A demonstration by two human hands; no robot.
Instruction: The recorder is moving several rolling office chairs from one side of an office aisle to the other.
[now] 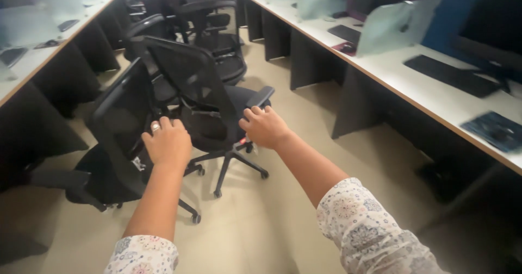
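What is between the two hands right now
In the head view, the mesh back of a black office chair shows between the left hand and the right hand, with its seat just behind.

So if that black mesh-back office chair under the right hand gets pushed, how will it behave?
The black mesh-back chair stands on a star base with castors on smooth floor, so it will probably roll easily. The single centre post suggests the seat may swivel rather than travel straight. Chairs crowd behind it, so it will likely bump them. The right hand sits high, so tipping seems possible.
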